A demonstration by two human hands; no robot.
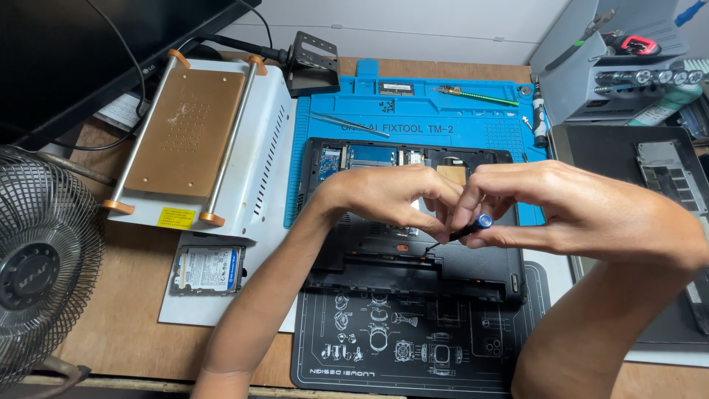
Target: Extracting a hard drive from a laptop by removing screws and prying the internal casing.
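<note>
From the head camera we see our right hand pinching a small black screwdriver with a blue cap, its tip slanting down and left to the open underside of a black laptop. Our left hand is curled, fingertips drawn together right beside the screwdriver shaft; whether they touch it we cannot tell. The laptop lies across a blue silicone repair mat and a black printed mat nearer us. A pair of tweezers rests on the blue mat, above the laptop. To the left stands a white heating plate station with a copper-coloured top, and below it a bare hard drive. A fan fills the far left edge. A grey tool holder sits at upper right.
</note>
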